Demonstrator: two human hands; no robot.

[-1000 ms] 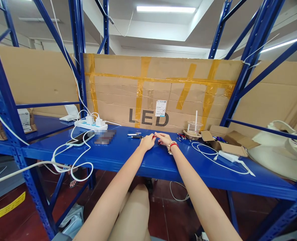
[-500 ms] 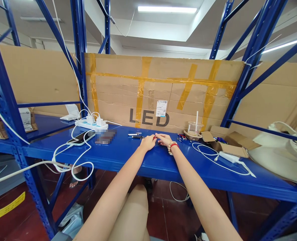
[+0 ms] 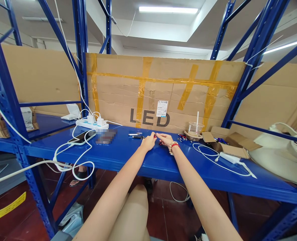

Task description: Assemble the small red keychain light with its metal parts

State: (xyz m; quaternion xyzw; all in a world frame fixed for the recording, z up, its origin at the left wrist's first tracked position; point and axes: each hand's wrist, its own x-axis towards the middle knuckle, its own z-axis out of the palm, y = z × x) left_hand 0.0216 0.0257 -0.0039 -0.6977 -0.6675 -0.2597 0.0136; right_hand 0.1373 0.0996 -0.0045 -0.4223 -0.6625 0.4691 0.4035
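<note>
Over the middle of the blue shelf (image 3: 118, 155), my left hand (image 3: 148, 142) is closed around a small red item (image 3: 155, 136), mostly hidden by the fingers. My right hand (image 3: 165, 139), with a beaded bracelet (image 3: 172, 148) and a red cord at the wrist, has its index finger stretched toward the left fingertips; its other fingers are curled, and something small and dark red shows under them. Just left of my left hand lie a silver pen (image 3: 135, 134) and a black pen (image 3: 138, 137). Small blue and red items (image 3: 182, 137) sit right of my right hand.
A power strip (image 3: 92, 125), phone (image 3: 82, 137) and looped white cables occupy the left. On the right are a plastic cup (image 3: 195, 127) with a straw, an open carton (image 3: 232, 150) and a white adapter (image 3: 229, 157). Cardboard (image 3: 113, 97) stands behind; a person's foot (image 3: 77, 179) shows below.
The right index finger looks straighter, and the fingertips have shifted slightly. The whole view has moved a little; the shelf items stay in place.
</note>
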